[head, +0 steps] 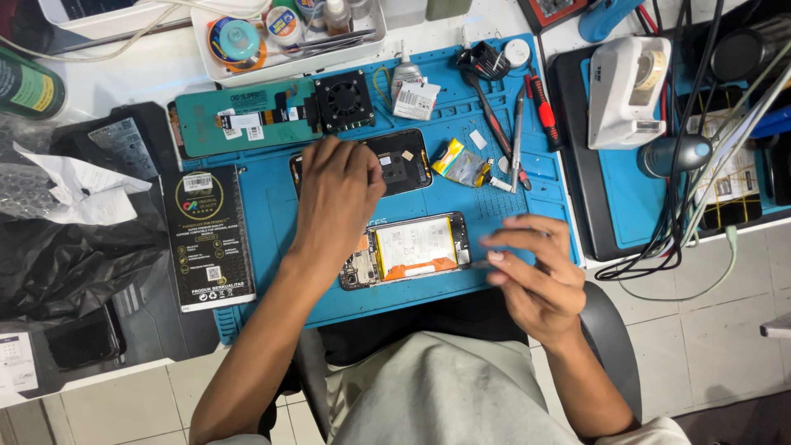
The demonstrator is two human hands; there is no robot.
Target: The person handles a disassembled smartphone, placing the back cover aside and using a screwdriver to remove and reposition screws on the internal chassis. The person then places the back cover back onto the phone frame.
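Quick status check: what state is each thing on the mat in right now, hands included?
Opened phone: back off, battery exposed, lying flat.
Dark phone panel: flat, partly under the left hand.
Left hand: palm down on that panel.
Right hand: raised, fingers pinched; contents unclear.
Small fan: blades look motionless.

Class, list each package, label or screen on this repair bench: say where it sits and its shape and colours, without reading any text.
Black box: flat rectangle with gold emblem, left of the left hand.
White packet: small, red markings, top of the blue mat.
Green can: yellow label, far left.
Battery label: white rectangle, opened phone, beside the right hand.
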